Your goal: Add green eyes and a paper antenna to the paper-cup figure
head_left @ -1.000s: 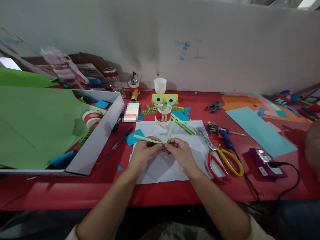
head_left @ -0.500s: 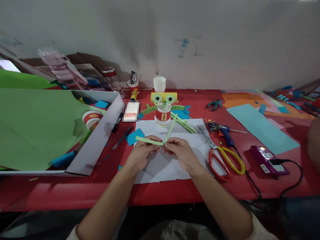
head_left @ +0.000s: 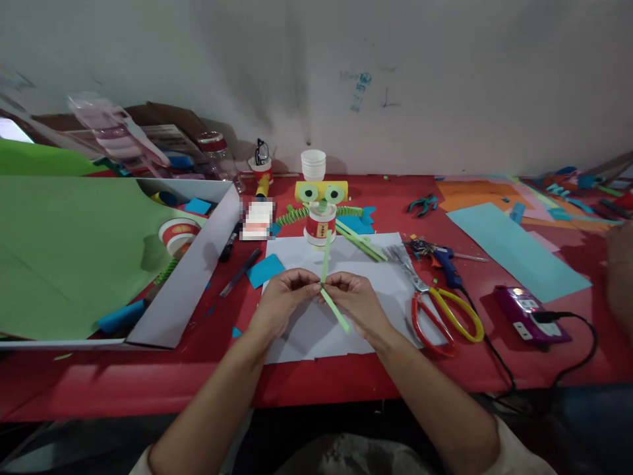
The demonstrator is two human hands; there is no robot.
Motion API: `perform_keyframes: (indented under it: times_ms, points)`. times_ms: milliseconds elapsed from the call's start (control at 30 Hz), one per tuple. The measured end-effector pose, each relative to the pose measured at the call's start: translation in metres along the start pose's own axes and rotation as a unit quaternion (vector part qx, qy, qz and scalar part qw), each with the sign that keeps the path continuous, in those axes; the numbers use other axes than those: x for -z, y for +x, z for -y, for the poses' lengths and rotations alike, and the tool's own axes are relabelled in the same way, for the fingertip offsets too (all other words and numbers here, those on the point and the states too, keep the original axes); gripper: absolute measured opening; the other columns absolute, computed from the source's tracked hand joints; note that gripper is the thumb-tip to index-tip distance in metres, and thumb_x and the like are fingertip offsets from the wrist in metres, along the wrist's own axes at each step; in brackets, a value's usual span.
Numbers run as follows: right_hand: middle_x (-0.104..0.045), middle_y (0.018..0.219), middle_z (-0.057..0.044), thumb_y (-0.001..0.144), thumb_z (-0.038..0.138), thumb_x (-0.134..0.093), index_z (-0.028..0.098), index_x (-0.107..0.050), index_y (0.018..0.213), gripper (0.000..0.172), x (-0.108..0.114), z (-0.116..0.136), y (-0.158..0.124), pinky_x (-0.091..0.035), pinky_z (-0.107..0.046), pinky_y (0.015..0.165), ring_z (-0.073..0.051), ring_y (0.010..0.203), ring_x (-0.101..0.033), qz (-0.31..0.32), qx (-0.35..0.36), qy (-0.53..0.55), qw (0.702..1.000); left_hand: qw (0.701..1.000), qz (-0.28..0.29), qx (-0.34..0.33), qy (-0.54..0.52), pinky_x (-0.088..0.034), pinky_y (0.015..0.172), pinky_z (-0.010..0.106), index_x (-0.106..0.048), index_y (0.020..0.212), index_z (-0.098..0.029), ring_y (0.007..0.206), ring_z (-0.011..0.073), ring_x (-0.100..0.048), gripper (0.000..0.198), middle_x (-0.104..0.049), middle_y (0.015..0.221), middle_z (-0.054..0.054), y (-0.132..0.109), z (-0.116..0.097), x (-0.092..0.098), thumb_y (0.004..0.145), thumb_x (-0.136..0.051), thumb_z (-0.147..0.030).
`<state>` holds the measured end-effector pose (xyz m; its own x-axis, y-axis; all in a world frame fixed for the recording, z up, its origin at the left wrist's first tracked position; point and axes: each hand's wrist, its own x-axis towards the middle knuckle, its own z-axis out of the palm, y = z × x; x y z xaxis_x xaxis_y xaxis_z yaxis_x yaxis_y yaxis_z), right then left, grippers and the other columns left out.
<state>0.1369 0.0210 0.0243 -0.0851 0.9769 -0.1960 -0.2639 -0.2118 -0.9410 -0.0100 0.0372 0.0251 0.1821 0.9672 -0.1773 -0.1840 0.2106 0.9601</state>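
My left hand (head_left: 284,300) and my right hand (head_left: 357,302) meet over a white sheet (head_left: 306,333) and pinch two joined light green paper strips (head_left: 330,300) where they cross. One strip points up toward the paper-cup figure (head_left: 320,223), the other slants down to the right across my right hand. The figure has a yellow head with round green eyes (head_left: 321,192) and green accordion-folded arms (head_left: 293,216). More green strips (head_left: 360,242) lie beside it.
Red-and-yellow scissors (head_left: 440,313), a blue glue gun (head_left: 445,260) and a purple power strip (head_left: 529,310) lie to the right. A box with green paper (head_left: 69,244) and a paper cup (head_left: 179,234) sits left. Coloured sheets (head_left: 514,247) cover the far right, where another person's arm (head_left: 622,264) shows.
The strip that pointed left has been folded over and now slants down to the right; the other strip now stands more upright. Both hands stay pinched at the crossing.
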Motion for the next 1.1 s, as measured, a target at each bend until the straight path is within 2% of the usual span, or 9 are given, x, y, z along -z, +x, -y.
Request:
perform_keyframes:
  times_ms: [233,433,600,733,867,967,1100]
  points:
    - [-0.069,0.063,-0.001,0.065,0.033,-0.076,0.017,-0.072,0.071,0.018,-0.0002,-0.0037,0.0016,-0.052,-0.028,0.061,-0.015,0.058,-0.064,-0.020,0.031,-0.036,0.999,0.998,-0.031,-0.037,0.043,-0.049,0.063,0.026,-0.067,0.073,-0.017,0.062,0.0138,-0.061,0.017,-0.066,0.066,-0.001,0.0026,0.0057,-0.0004,0.060,-0.077,-0.024]
    - [-0.072,0.072,-0.001,0.063,0.028,-0.077,0.020,-0.073,0.079,0.018,0.0012,-0.0032,-0.0001,-0.053,-0.030,0.068,-0.016,0.067,-0.066,0.020,0.066,-0.052,0.996,0.995,-0.034,-0.068,0.068,-0.048,0.064,0.025,-0.069,0.076,-0.018,0.064,0.0136,-0.061,0.010,-0.067,0.070,-0.001,0.0008,0.0062,-0.0015,0.068,-0.072,-0.023]
    - [-0.069,0.064,0.000,0.067,0.030,-0.073,0.020,-0.072,0.078,0.015,-0.0008,-0.0030,0.0001,-0.051,-0.030,0.061,-0.016,0.060,-0.063,-0.007,0.052,-0.048,0.997,0.999,-0.008,-0.039,0.010,-0.047,0.065,0.026,-0.069,0.072,-0.017,0.063,0.0143,-0.059,0.011,-0.066,0.067,0.000,-0.0006,0.0029,-0.0031,0.069,-0.072,-0.027]
    - [-0.069,0.065,-0.001,0.067,0.029,-0.072,0.019,-0.071,0.075,0.013,-0.0011,-0.0024,0.0029,-0.051,-0.030,0.062,-0.016,0.059,-0.062,-0.015,0.037,-0.028,0.999,0.999,-0.039,-0.022,-0.019,-0.044,0.063,0.024,-0.070,0.072,-0.016,0.062,0.0119,-0.055,0.014,-0.065,0.065,0.000,0.0014,0.0029,-0.0007,0.064,-0.075,-0.026]
    - [-0.070,0.066,-0.002,0.066,0.031,-0.073,0.018,-0.071,0.076,0.017,0.0014,-0.0030,0.0049,-0.052,-0.030,0.061,-0.016,0.060,-0.062,-0.013,0.034,-0.026,0.999,0.999,-0.034,-0.029,-0.026,-0.042,0.061,0.023,-0.069,0.076,-0.016,0.060,0.0100,-0.052,0.017,-0.063,0.067,0.000,0.0019,0.0024,0.0004,0.066,-0.075,-0.029]
    - [-0.069,0.065,-0.001,0.067,0.031,-0.072,0.019,-0.072,0.078,0.017,0.0040,-0.0051,0.0055,-0.050,-0.029,0.060,-0.016,0.061,-0.062,-0.005,0.044,-0.046,0.998,0.999,-0.008,-0.037,-0.016,-0.044,0.065,0.025,-0.069,0.078,-0.016,0.064,0.0120,-0.055,0.019,-0.064,0.070,0.001,0.0007,0.0019,-0.0007,0.066,-0.076,-0.030]
    - [-0.068,0.066,-0.001,0.068,0.028,-0.071,0.018,-0.072,0.078,0.013,0.0057,-0.0079,0.0061,-0.047,-0.027,0.058,-0.015,0.061,-0.059,0.007,0.067,-0.086,0.994,0.997,-0.013,-0.067,0.028,-0.044,0.066,0.025,-0.066,0.069,-0.016,0.068,0.0139,-0.057,0.015,-0.064,0.067,0.000,-0.0003,0.0038,-0.0021,0.068,-0.074,-0.029]
